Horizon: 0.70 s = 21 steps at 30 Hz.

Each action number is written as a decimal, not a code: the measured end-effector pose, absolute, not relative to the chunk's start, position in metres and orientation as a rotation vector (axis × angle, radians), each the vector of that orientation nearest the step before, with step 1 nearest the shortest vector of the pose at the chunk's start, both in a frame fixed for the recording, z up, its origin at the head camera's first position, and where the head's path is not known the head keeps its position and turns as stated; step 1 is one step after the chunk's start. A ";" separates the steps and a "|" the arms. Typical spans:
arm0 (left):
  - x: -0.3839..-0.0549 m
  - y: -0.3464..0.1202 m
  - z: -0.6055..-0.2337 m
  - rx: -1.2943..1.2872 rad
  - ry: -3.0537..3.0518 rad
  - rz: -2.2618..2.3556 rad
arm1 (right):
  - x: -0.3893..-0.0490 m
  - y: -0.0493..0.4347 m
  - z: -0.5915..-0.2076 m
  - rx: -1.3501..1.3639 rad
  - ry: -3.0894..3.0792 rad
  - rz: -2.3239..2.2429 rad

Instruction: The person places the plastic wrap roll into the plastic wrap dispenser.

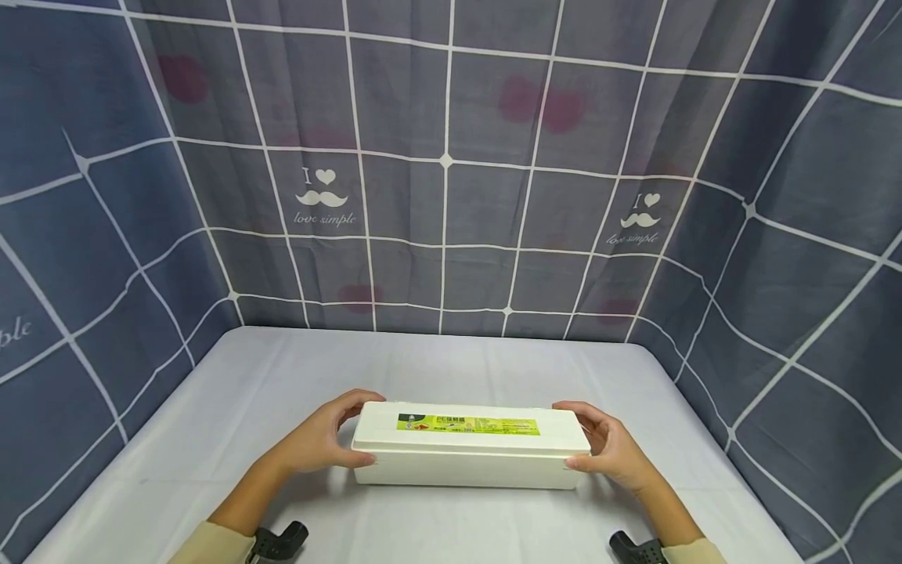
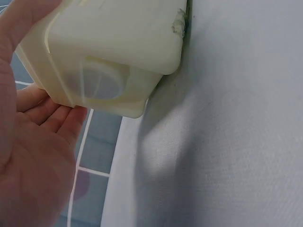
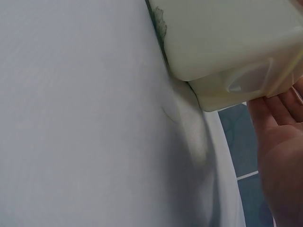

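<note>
A long off-white plastic cling film box (image 1: 465, 468) with a yellow-green label (image 1: 468, 424) on its lid lies crosswise before me, its underside right at the white cloth. My left hand (image 1: 326, 435) grips its left end, thumb at the front and fingers reaching behind. At the opposite end my right hand (image 1: 611, 445) holds it the same way. In the left wrist view, the end of the box (image 2: 113, 47) shows a round recess, with the left fingers along the far side. The right wrist view has the other end of the box (image 3: 232, 42) beside the right fingers.
White cloth covers the table (image 1: 451, 364), which has rounded far corners. Grey-blue checked curtains (image 1: 395, 196) with white lines enclose it at the back and both sides. Dark wrist straps (image 1: 278, 542) sit below both hands, at the beige sleeves (image 1: 211, 546).
</note>
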<state>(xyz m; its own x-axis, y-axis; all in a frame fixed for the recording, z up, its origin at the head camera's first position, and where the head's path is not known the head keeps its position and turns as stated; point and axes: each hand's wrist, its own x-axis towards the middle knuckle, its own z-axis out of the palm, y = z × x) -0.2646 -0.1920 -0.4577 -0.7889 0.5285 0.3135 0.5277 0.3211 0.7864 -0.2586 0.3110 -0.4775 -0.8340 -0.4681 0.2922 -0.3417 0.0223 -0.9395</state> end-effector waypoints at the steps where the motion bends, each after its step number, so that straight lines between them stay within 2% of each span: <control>1: -0.264 -0.192 -0.458 1.020 2.547 1.522 | -0.258 0.311 -0.477 -0.863 2.171 -1.946; 21: -0.263 -0.194 -0.460 0.907 2.443 1.549 | -0.256 0.315 -0.480 -0.784 2.188 -1.899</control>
<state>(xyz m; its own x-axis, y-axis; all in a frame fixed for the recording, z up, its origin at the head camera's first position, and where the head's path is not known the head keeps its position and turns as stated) -0.2630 -0.1935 -0.4596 -0.8155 0.5369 0.2160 0.4244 0.3010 0.8540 -0.2564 0.3150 -0.4802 -0.8542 -0.4678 0.2269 -0.2904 0.0673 -0.9545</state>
